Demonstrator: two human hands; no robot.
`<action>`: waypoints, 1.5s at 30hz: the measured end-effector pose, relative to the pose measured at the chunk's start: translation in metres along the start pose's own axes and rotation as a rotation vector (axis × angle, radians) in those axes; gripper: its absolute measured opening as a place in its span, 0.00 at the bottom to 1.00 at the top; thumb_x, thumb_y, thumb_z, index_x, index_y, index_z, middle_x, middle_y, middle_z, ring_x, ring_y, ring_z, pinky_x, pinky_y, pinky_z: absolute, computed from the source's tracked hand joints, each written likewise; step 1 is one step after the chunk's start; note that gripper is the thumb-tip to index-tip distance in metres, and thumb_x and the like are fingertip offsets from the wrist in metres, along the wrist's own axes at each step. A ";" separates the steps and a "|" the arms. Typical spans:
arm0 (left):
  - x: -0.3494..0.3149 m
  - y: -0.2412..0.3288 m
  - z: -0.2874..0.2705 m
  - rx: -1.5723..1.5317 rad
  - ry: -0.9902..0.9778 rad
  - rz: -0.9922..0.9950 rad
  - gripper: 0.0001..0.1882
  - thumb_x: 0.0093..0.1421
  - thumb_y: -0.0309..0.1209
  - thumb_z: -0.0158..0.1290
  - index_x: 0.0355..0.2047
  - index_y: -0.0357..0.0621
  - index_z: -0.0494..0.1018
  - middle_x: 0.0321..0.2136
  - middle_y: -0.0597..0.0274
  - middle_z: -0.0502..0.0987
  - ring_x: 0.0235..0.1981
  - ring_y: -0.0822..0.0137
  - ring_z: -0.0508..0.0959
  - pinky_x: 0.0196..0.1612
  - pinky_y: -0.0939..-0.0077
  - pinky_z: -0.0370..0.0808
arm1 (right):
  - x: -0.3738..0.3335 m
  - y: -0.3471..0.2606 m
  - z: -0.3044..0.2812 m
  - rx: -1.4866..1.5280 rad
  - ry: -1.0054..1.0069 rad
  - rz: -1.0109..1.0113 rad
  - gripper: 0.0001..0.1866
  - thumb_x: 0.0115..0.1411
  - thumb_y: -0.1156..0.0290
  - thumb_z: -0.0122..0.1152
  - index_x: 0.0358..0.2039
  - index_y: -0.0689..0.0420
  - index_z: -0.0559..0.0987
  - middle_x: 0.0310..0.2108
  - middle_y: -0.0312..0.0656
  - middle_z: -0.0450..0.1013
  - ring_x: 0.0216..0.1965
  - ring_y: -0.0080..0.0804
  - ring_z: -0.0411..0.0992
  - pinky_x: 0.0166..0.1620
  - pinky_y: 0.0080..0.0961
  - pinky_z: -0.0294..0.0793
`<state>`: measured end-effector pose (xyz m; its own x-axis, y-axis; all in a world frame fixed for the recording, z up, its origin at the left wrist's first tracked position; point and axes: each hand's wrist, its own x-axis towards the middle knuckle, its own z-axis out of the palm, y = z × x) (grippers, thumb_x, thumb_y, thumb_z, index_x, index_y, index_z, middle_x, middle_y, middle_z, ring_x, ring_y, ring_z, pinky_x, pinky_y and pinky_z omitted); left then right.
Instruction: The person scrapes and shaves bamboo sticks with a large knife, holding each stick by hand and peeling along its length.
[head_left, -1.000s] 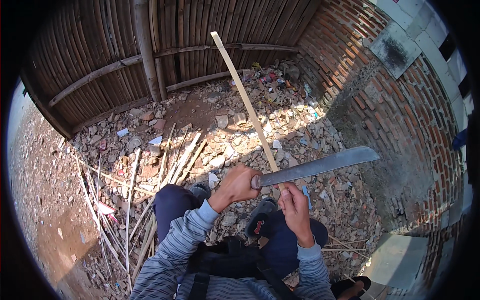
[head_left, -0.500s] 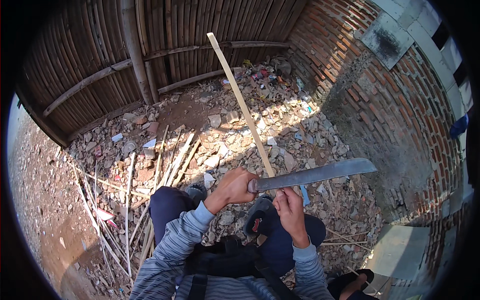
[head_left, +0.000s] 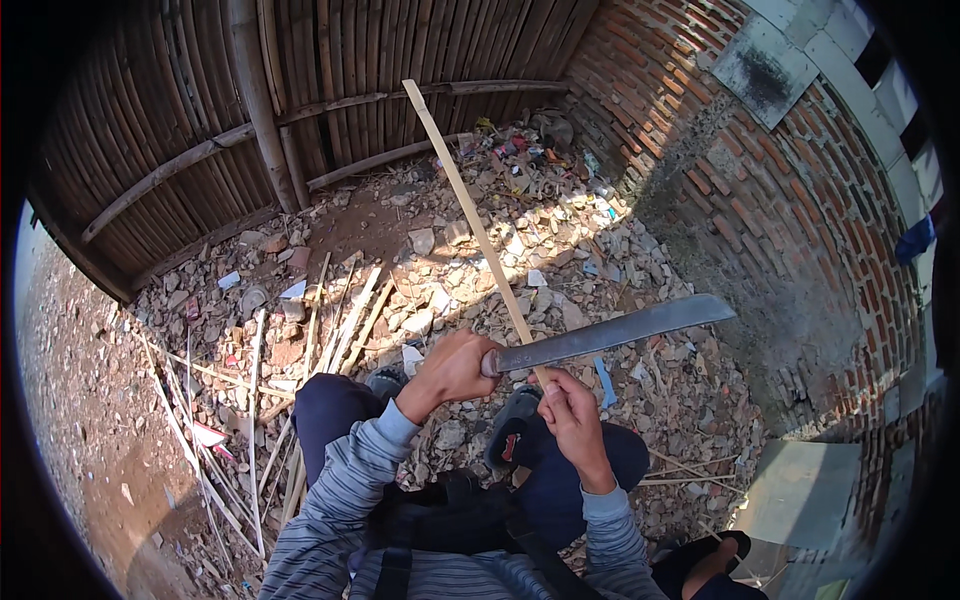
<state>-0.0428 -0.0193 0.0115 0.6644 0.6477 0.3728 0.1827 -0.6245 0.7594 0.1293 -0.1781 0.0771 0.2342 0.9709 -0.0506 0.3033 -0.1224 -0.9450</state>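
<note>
My left hand (head_left: 455, 370) is closed round the handle of a machete (head_left: 620, 335), whose broad dark blade points right with its tip raised. The blade lies across a long, pale bamboo strip (head_left: 465, 200) close to its near end. Just under the blade, my right hand (head_left: 577, 418) pinches that near end between thumb and fingers. From there the strip slants up and away to the left, its far end standing in front of the bamboo fence. Both hands are above my knees.
Several cut bamboo strips (head_left: 352, 322) lie on the rubble to the left, more (head_left: 695, 478) to the right. A bamboo fence (head_left: 180, 120) closes off the back, a brick wall (head_left: 790, 230) the right. Another person's foot (head_left: 710, 570) shows at the lower right.
The machete has shifted a little left, its tip tilting further up. The strip's far end has dropped slightly, and its near end now shows below the blade at my right hand.
</note>
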 end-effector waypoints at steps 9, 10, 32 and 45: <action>0.000 0.001 -0.003 -0.017 -0.003 -0.054 0.09 0.49 0.31 0.58 0.25 0.38 0.77 0.19 0.44 0.76 0.22 0.43 0.78 0.29 0.55 0.73 | -0.021 0.000 -0.003 0.301 -0.106 0.207 0.16 0.80 0.64 0.45 0.53 0.62 0.77 0.21 0.27 0.60 0.19 0.12 0.54 0.23 0.15 0.53; -0.001 0.000 -0.002 -0.002 -0.006 -0.067 0.08 0.49 0.32 0.58 0.25 0.38 0.78 0.20 0.44 0.77 0.22 0.43 0.78 0.29 0.54 0.74 | -0.020 0.002 -0.002 0.279 -0.098 0.191 0.16 0.80 0.64 0.45 0.53 0.62 0.77 0.21 0.27 0.60 0.19 0.12 0.54 0.22 0.15 0.53; -0.003 -0.010 0.004 0.076 -0.101 -0.082 0.15 0.49 0.36 0.59 0.35 0.42 0.84 0.25 0.44 0.82 0.31 0.39 0.82 0.36 0.49 0.79 | -0.021 0.016 0.000 0.335 -0.087 0.206 0.22 0.77 0.68 0.54 0.67 0.64 0.74 0.22 0.24 0.60 0.18 0.08 0.54 0.21 0.15 0.51; 0.000 -0.007 0.005 0.203 -0.063 -0.120 0.14 0.46 0.35 0.58 0.32 0.43 0.83 0.23 0.43 0.81 0.30 0.39 0.82 0.36 0.47 0.79 | -0.013 0.022 0.011 -0.436 0.252 -0.215 0.18 0.72 0.70 0.61 0.57 0.68 0.81 0.32 0.47 0.81 0.27 0.24 0.70 0.30 0.26 0.69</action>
<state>-0.0409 -0.0166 0.0033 0.6721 0.6978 0.2477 0.4007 -0.6240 0.6708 0.1228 -0.1909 0.0530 0.3224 0.9105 0.2590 0.7113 -0.0524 -0.7009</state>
